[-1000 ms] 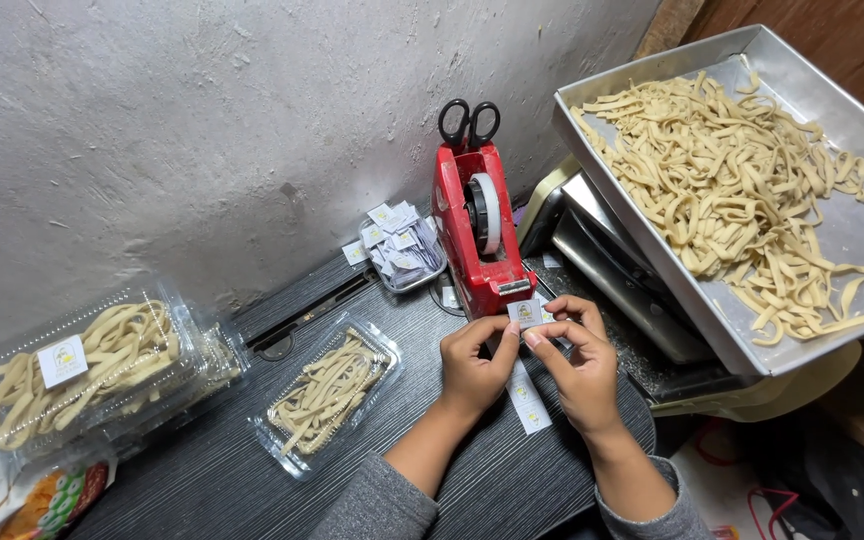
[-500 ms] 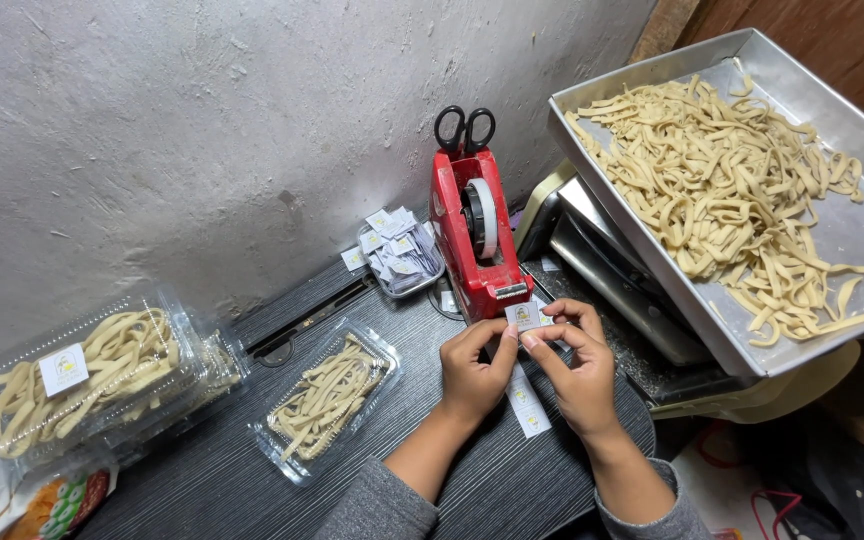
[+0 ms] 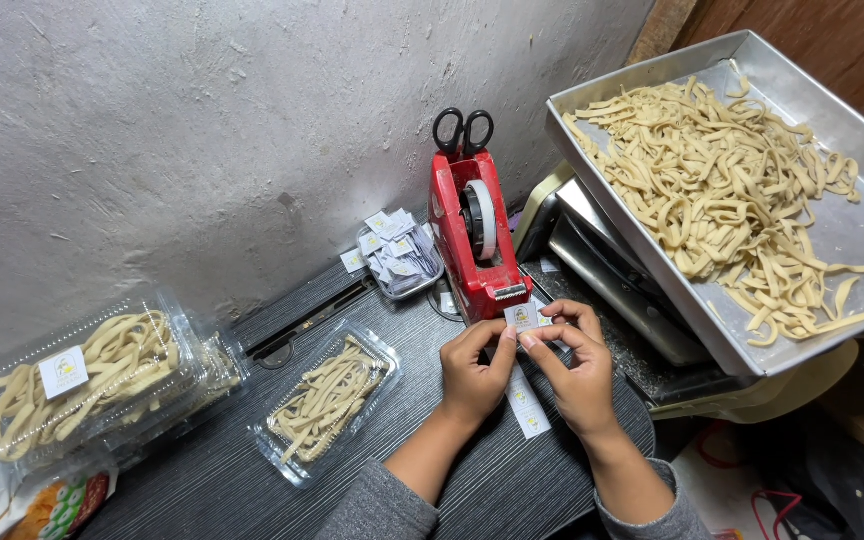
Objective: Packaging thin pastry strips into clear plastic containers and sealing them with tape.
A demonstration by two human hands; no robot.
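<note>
Hardly anything has moved since a moment ago: your hands have stayed in front of the red dispenser, and the small label has only crept a touch higher between them.

Nearest you, your left hand (image 3: 474, 368) and right hand (image 3: 574, 368) meet over the dark counter (image 3: 202, 480). Both sets of fingers (image 3: 500, 335) are closed in a pinch on the small square white label (image 3: 521, 316), which carries a yellowish mark and sits just in front of the dispenser's foot. Under your hands lies a white backing strip (image 3: 527, 405) with more of those labels on it, flat on the counter.

To your left, a clear plastic pack of pale noodles (image 3: 329, 398) lies closed and unlabelled. Further left, a bigger clear pack of noodles (image 3: 92, 375) already wears a white square label (image 3: 63, 371) on its lid. At the bottom left corner, a colourful printed wrapper (image 3: 52, 508) peeks in.

Beyond your fingers stands the red tape dispenser (image 3: 472, 240) with its roll in place, and black-handled scissors (image 3: 462, 130) poke up from its back end. Just beside it, against the wall, a small clear tub holds a heap of loose white labels (image 3: 399, 260).

On the right, a big metal tray (image 3: 852, 225) sits tilted on a metal machine (image 3: 602, 260), loaded with loose noodle strips (image 3: 722, 190).
</note>
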